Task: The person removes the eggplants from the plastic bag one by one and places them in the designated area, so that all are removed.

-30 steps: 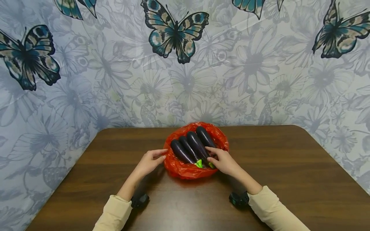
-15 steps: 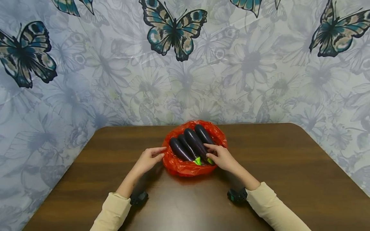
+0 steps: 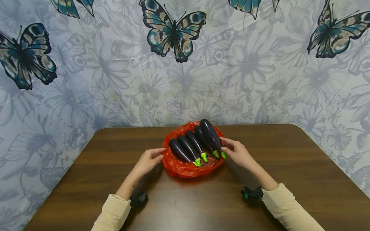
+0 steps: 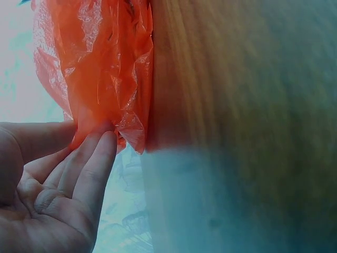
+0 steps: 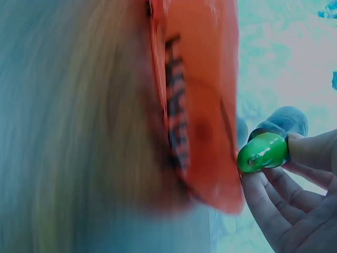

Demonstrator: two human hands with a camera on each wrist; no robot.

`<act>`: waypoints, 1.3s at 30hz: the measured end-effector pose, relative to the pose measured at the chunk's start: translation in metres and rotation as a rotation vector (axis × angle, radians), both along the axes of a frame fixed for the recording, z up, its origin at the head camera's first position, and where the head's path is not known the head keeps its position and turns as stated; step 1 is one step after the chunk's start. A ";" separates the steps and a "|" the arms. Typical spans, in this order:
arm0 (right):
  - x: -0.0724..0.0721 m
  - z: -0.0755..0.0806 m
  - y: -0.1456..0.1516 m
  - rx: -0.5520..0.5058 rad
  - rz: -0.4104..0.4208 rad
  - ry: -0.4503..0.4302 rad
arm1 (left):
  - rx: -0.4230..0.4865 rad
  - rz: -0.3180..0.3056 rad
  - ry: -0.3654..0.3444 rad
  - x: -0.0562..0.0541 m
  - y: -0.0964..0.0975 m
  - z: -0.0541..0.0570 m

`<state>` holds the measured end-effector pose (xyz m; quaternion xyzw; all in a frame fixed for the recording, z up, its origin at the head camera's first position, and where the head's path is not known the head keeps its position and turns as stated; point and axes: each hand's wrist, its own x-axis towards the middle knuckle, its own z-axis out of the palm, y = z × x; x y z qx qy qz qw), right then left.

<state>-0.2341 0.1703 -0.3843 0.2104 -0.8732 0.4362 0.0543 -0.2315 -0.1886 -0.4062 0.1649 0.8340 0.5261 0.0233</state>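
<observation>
A red plastic bag [image 3: 185, 172] with its rim rolled down stands open at the table's far side, with several dark purple eggplants [image 3: 180, 150] lying side by side in it. My left hand [image 3: 147, 162] pinches the bag's left rim between thumb and fingers; the left wrist view has the thin red film [image 4: 105, 63] at the fingertips. On the right, my right hand [image 3: 240, 155] grips one eggplant [image 3: 212, 133] near its green stem end, tilted at the bag's right rim. That green cap [image 5: 263, 152] shows between thumb and fingers in the right wrist view.
The brown wooden table [image 3: 185, 205] has its back edge just behind the bag. Behind it hangs a pale floral cloth [image 3: 185, 86] printed with butterflies. Both wrists wear black devices [image 3: 139, 199].
My right hand has moved right, drawing its eggplant from among the others to the bag's right side. Another eggplant has come into view. My left hand stays at the rim.
</observation>
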 end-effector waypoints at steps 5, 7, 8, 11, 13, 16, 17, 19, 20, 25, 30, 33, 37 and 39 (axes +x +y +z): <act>0.003 0.003 0.022 -0.027 -0.003 -0.026 | 0.000 -0.001 -0.008 0.000 0.000 0.001; 0.004 0.005 0.031 -0.036 -0.016 -0.044 | 0.002 -0.006 -0.012 0.001 0.000 0.001; 0.005 0.005 0.035 -0.035 -0.024 -0.049 | 0.005 -0.009 -0.014 0.001 0.000 0.001; 0.007 0.004 0.048 -0.014 -0.055 -0.053 | 0.022 -0.015 -0.027 0.001 0.000 0.001; 0.008 0.002 0.056 0.003 -0.067 -0.050 | 0.028 -0.019 -0.037 0.002 0.000 0.002; 0.009 -0.002 0.067 0.024 -0.083 -0.051 | 0.033 -0.024 -0.050 0.002 -0.001 0.002; 0.009 -0.004 0.071 0.027 -0.088 -0.053 | 0.034 -0.027 -0.050 0.002 -0.001 0.002; 0.008 -0.006 0.078 0.038 -0.102 -0.055 | 0.045 -0.030 -0.053 0.002 0.000 0.002; 0.008 -0.007 0.082 0.039 -0.106 -0.061 | 0.047 -0.031 -0.057 0.002 -0.001 0.002; 0.008 -0.015 0.096 0.057 -0.105 -0.115 | 0.050 -0.027 -0.082 0.004 -0.002 0.001; 0.010 -0.017 0.109 0.143 -0.112 -0.131 | 0.066 -0.026 -0.084 0.005 -0.002 0.002; 0.011 -0.015 0.114 0.203 -0.107 -0.126 | 0.061 -0.031 -0.083 0.005 -0.002 0.003; 0.013 -0.013 0.117 0.255 -0.084 -0.134 | 0.046 -0.028 -0.079 0.004 -0.001 0.004; 0.014 -0.011 0.118 0.270 -0.074 -0.138 | 0.043 -0.023 -0.077 0.004 -0.001 0.005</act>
